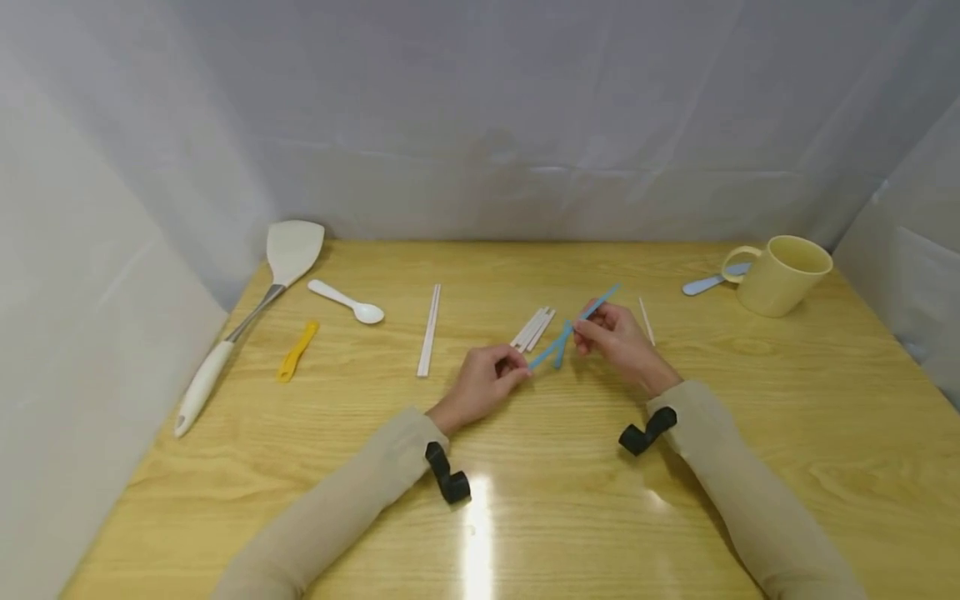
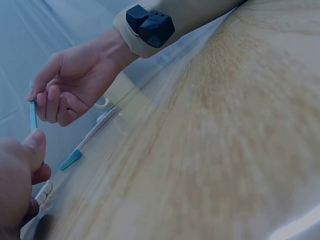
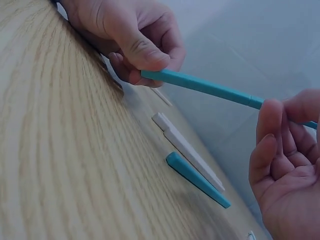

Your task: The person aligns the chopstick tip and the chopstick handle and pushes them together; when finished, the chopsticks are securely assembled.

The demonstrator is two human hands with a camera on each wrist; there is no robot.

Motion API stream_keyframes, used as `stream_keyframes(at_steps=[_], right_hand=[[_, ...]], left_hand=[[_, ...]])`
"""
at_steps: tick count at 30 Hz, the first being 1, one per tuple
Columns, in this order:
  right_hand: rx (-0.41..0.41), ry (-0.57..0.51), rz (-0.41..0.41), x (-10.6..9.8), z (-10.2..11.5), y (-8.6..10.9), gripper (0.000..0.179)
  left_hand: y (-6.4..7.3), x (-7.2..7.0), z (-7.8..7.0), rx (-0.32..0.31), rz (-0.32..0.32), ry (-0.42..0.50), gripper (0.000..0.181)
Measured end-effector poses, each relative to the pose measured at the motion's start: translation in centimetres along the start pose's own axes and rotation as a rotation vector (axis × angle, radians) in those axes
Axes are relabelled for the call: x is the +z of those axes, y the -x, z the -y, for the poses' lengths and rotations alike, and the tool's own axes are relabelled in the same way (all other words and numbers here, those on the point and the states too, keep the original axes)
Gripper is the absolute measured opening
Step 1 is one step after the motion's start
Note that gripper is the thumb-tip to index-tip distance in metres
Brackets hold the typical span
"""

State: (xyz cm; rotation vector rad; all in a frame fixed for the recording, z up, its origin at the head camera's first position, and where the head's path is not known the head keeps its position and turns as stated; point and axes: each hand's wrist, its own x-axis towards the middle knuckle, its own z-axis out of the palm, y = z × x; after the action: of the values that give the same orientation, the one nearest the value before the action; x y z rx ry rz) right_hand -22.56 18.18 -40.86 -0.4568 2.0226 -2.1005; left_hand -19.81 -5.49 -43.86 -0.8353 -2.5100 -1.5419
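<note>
A thin blue chopstick [image 1: 542, 357] slants between the two hands above the table. My left hand [image 1: 486, 385] pinches its lower end between thumb and fingers. Farther along, my right hand [image 1: 617, 340] pinches it, and its other end sticks out past those fingers. A seam crosses the chopstick close to the right fingertips in the right wrist view. Below it, a shorter, tapered blue piece [image 3: 197, 179] lies on the table. Several white stick pieces [image 1: 536, 328] lie side by side just behind the left hand.
Left on the table are white chopsticks [image 1: 428, 332], a white spoon [image 1: 367, 313], a yellow utensil [image 1: 298, 351] and a long-handled turner [image 1: 294, 248]. At right stand a yellow mug [image 1: 782, 279], a light-blue handle [image 1: 702, 286] partly behind it, and a thin white stick [image 1: 647, 320].
</note>
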Motion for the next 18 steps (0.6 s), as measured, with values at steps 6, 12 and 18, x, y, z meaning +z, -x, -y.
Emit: stream_keyframes(at_steps=[6, 12, 18], right_hand=[[0.058, 0.056, -0.018, 0.8, 0.7, -1.3, 0.008], [0.047, 0.115, 0.026, 1.9, 1.1, -2.5, 0.015], [0.043, 0.147, 0.082, 2.9, 0.4, -2.3, 0.019]], left_hand=[[-0.1, -0.5, 0.0, 0.043, -0.010, 0.005, 0.008], [-0.2, -0.5, 0.2, 0.111, -0.004, 0.079, 0.026], [-0.1, 0.1, 0.2, 0.171, 0.048, 0.134, 0.050]])
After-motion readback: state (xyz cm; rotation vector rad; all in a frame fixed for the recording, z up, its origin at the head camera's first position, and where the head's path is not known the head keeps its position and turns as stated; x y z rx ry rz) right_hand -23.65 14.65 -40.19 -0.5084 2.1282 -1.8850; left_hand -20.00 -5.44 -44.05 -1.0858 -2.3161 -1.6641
